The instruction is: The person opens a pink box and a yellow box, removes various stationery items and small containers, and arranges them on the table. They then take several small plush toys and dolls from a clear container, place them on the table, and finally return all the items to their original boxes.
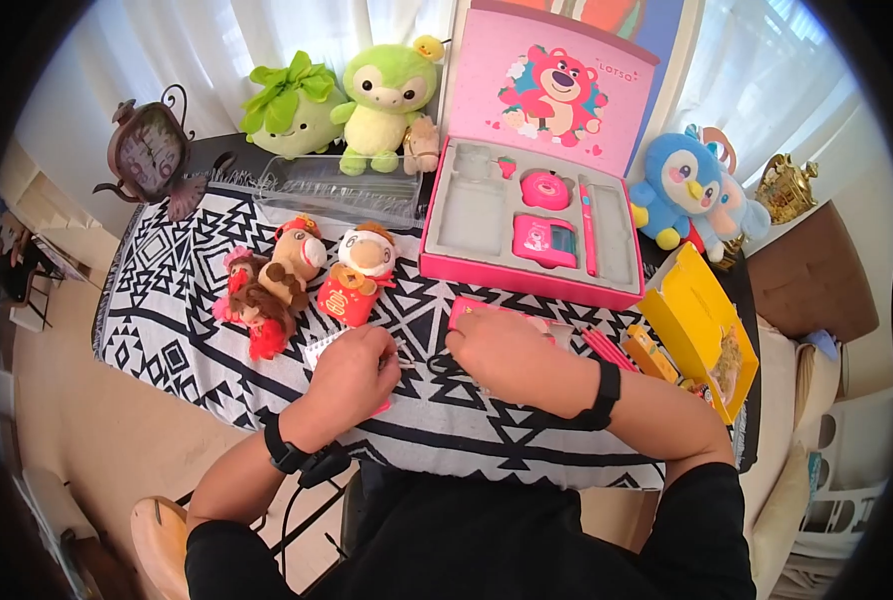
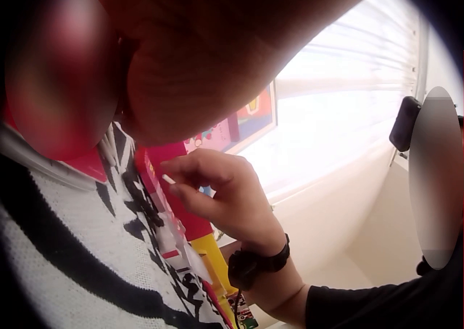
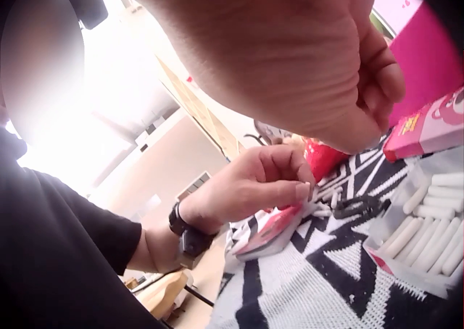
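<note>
My right hand (image 1: 522,362) pinches a short white stick (image 2: 168,179) between thumb and forefinger, seen in the left wrist view. My left hand (image 1: 352,375) has its fingers curled, thumb against forefinger, above a small spiral notebook (image 1: 319,350) with pink edges; I cannot tell whether it holds a stick. Between the hands, several small white pieces (image 3: 321,207) lie on the patterned cloth beside a dark, irregular object (image 3: 359,207). Under the right hand, a clear plastic tray (image 3: 373,246) holds several white sticks (image 3: 428,246). A flat pink box (image 3: 428,126) sits just beyond.
Plush toys (image 1: 355,275) sit left of centre. A large open pink gift box (image 1: 532,285) stands behind the hands. Pink pencil-like sticks (image 1: 607,350) and an open yellow box (image 1: 702,325) are at the right. Green plush toys (image 1: 382,105) and a clock (image 1: 152,155) line the back.
</note>
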The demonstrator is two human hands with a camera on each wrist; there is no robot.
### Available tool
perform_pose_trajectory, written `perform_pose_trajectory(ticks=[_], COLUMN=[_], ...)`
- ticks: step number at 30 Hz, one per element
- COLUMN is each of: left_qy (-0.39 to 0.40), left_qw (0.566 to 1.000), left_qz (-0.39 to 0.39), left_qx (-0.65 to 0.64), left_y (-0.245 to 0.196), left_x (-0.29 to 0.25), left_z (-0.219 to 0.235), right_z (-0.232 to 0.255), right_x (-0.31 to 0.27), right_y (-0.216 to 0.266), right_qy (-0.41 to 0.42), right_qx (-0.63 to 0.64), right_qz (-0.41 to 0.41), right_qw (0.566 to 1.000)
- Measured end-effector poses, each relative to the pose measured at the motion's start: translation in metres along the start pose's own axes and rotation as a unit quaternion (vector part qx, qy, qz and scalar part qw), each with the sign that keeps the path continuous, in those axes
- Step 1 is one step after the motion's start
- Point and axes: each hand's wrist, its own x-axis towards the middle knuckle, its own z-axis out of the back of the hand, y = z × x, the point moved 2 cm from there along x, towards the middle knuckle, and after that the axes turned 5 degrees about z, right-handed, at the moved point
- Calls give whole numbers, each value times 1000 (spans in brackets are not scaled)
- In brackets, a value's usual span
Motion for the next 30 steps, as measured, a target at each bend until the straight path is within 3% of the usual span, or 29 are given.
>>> perform_pose_trajectory(ticks=[2, 3, 5, 7, 9, 11, 13, 24, 30], left_qy=[4, 8, 56, 84, 91, 119, 128, 96, 76], left_qw=[998, 998, 980, 972, 976, 974, 977, 989, 986], left_qz=[28, 25, 94, 84, -11, -18, -58, -88, -128], left_qx=[-47, -50, -168, -201, -199, -192, -158, -73, -72], left_y=[-8, -15, -26, -34, -49, -63, -72, -81, -78], left_x=[0, 0, 1, 4, 7, 12, 17, 20, 21], left_z=[4, 5, 2, -9, -23, -35, -50, -70, -71], right_z=[11, 10, 6, 0, -1, -3, -4, -17, -22], right_x=[-19, -29, -50, -68, -81, -90, -95, -91, -86], right_y=[-6, -9, -16, -17, -13, -13, -15, -16, -10], right_qy=[-108, -105, -145, -128, -115, -128, -134, -157, -155], right_qx=[48, 48, 107, 151, 179, 204, 302, 296, 284], right_qz=[-20, -24, -80, -106, -165, -176, -215, -242, -209], right_qw=[993, 993, 980, 974, 963, 954, 919, 911, 923])
